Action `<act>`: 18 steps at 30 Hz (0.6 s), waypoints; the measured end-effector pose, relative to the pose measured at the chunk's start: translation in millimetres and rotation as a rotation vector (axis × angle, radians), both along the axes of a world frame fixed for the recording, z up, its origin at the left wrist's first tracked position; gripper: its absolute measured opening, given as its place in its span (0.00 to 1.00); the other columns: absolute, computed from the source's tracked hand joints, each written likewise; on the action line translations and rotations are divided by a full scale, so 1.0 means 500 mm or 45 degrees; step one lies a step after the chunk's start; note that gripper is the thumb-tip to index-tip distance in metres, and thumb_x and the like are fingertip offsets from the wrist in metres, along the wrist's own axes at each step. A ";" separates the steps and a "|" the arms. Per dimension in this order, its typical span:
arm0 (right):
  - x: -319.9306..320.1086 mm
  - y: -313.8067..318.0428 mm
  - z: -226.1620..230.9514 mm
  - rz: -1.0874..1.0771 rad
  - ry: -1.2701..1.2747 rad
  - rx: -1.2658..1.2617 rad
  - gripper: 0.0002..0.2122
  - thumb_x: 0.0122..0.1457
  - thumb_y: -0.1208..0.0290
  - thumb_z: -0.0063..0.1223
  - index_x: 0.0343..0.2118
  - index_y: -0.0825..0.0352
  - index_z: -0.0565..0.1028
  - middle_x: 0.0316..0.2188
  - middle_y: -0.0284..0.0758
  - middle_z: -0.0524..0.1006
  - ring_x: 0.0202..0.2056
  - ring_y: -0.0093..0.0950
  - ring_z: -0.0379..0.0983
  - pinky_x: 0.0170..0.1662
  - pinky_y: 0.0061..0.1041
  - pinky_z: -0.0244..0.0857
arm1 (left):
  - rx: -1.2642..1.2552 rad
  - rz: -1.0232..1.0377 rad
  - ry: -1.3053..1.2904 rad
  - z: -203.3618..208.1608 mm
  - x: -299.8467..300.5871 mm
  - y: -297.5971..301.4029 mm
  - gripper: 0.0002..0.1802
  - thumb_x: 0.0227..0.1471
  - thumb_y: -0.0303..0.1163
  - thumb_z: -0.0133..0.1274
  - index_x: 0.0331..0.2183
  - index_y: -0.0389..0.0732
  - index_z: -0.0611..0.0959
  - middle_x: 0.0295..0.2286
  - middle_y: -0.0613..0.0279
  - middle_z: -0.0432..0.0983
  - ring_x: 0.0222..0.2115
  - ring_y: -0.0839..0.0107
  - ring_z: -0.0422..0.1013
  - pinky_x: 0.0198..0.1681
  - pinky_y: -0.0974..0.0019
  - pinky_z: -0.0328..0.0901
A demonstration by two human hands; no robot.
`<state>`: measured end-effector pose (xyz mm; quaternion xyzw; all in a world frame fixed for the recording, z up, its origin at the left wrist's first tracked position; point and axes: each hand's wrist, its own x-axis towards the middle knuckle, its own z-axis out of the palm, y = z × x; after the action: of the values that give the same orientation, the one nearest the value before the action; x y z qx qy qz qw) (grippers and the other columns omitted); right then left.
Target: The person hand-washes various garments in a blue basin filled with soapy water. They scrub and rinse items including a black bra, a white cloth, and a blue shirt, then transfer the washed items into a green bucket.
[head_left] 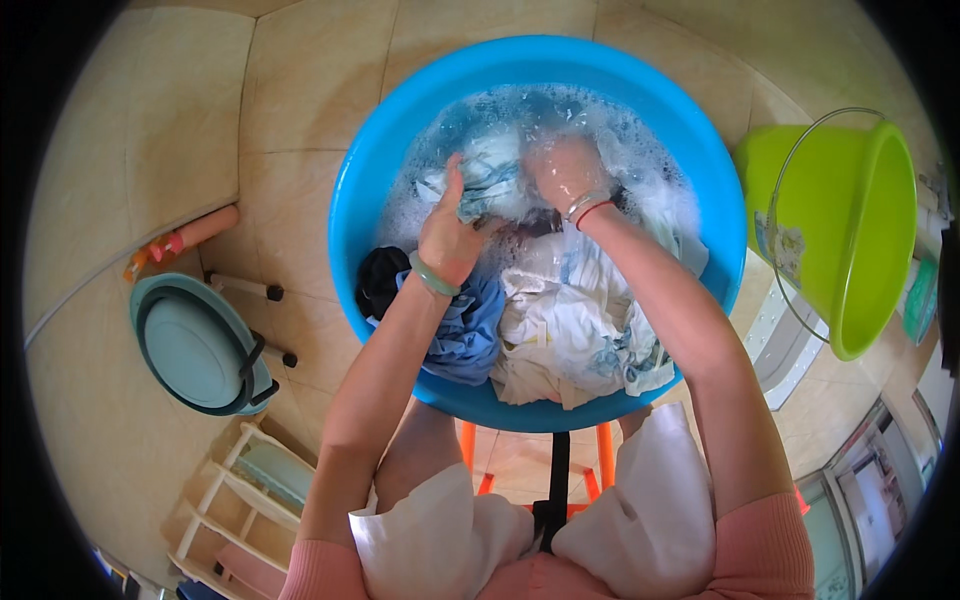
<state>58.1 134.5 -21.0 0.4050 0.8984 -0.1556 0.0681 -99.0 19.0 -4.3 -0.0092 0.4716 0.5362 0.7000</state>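
A big blue basin [345,200] holds sudsy water and wet laundry. My right hand [565,175], a bracelet and a red cord at its wrist, is closed in the suds on a wet white garment with blue-grey patches [492,170]. Its fingertips are hidden by foam. Left of that cloth, my left hand [452,235], with a green bangle at the wrist, has its thumb stretched up and its fingers apart at the cloth's lower edge. Nearer me lie white clothes [565,315], a blue garment [465,335] and a black cloth [382,282].
A lime-green bucket [810,230] with a wire handle lies tilted at the right, by a white step stool [785,345]. Grey-green basins [190,345] stand at the left, above a white rack [235,500]. Orange stool legs [605,455] show beneath the basin.
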 end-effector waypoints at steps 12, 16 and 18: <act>-0.060 -0.235 0.281 0.265 1.060 -0.068 0.08 0.44 0.64 0.61 0.24 0.60 0.75 0.32 0.28 0.68 0.36 0.28 0.65 0.34 0.27 0.62 | 0.088 -0.036 -0.276 0.141 0.006 0.030 0.28 0.59 0.42 0.50 0.58 0.58 0.62 0.51 0.55 0.65 0.41 0.63 0.69 0.35 0.64 0.69; -0.091 -0.236 0.281 0.237 1.144 0.012 0.08 0.42 0.63 0.62 0.21 0.59 0.74 0.30 0.27 0.67 0.34 0.27 0.65 0.31 0.26 0.62 | -0.008 0.037 -0.437 0.144 0.024 0.030 0.24 0.58 0.49 0.50 0.55 0.61 0.68 0.43 0.60 0.71 0.37 0.69 0.70 0.29 0.68 0.68; -0.105 -0.211 0.280 0.187 1.230 0.084 0.10 0.40 0.64 0.63 0.17 0.59 0.72 0.28 0.28 0.66 0.30 0.27 0.66 0.25 0.24 0.62 | 0.056 -0.083 -0.606 0.140 0.022 0.035 0.25 0.54 0.61 0.49 0.46 0.55 0.75 0.36 0.65 0.74 0.34 0.71 0.71 0.29 0.68 0.68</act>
<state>5.7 28.9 118.9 0.2241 0.8579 -0.2920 -0.3586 -88.1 36.4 65.6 -0.1047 0.2816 0.5062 0.8084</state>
